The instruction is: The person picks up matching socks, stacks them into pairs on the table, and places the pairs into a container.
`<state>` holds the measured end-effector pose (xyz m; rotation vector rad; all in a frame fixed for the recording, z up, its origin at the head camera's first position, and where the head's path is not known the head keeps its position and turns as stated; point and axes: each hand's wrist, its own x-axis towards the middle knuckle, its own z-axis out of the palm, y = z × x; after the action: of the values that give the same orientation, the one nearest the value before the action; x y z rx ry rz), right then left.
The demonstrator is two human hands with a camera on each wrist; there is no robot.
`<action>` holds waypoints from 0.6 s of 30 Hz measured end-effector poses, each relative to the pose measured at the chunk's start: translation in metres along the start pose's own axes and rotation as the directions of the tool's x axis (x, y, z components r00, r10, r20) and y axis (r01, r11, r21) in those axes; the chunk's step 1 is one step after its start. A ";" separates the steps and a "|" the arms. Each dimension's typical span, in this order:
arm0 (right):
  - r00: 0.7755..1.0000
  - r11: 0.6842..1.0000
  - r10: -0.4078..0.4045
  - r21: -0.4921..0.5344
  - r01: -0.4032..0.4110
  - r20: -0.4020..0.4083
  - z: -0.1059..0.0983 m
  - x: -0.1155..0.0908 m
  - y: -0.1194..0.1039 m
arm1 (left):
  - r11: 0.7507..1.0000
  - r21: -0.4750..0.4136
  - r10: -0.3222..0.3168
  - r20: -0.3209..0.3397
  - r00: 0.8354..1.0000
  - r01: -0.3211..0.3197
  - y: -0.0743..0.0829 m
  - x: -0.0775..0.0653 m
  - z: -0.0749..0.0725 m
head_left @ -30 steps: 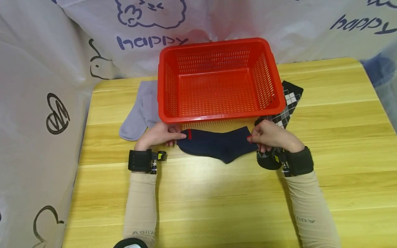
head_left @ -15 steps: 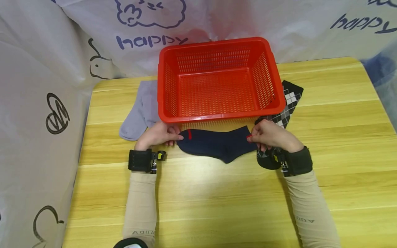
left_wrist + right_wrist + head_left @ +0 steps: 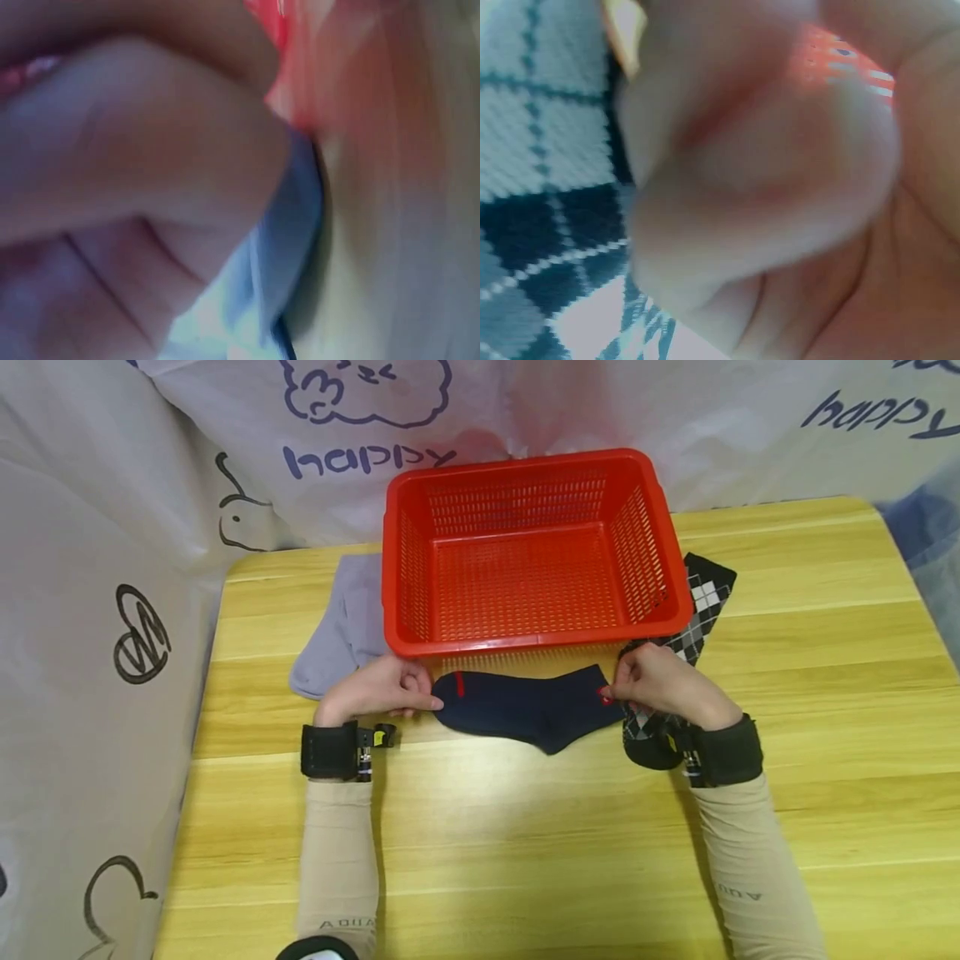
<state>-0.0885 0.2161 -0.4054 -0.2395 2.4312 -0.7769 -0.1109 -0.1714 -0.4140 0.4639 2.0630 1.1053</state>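
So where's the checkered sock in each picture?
Head: the checkered sock is right of centre, its middle hidden by the right hand.
Left wrist: not in it.
Right wrist: it fills the left edge, big and close.
Shared landmark: the red basket, top middle from the head, a red blur at the top from the left wrist, red mesh at upper right from the right wrist.

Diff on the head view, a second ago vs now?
Left hand slid a little left, its thumb going from beside the red stripe to the toe edge of the navy sock. Right hand eased slightly right, baring more of the red mark. Full release unclear for both. Unchanged: navy sock laid flat, red basket, grey sock fabric, argyle sock.
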 end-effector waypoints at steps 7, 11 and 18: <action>0.991 0.990 -0.137 0.006 0.137 0.003 0.002 -0.008 -0.019 | 0.982 0.143 0.104 0.153 0.983 -0.127 0.034 0.012 0.025; 0.976 0.977 -0.213 -0.022 0.214 0.034 0.012 -0.008 -0.033 | 0.955 0.194 0.216 0.073 0.974 -0.226 0.051 0.027 0.045; 0.958 0.947 -0.282 -0.148 0.286 0.047 0.032 -0.006 -0.049 | 0.899 0.356 0.302 -0.079 0.950 -0.256 0.060 0.046 0.070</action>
<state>-0.0651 0.1624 -0.3954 -0.6683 2.4648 -0.7009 -0.0905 -0.0697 -0.4096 0.9064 2.3728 0.9564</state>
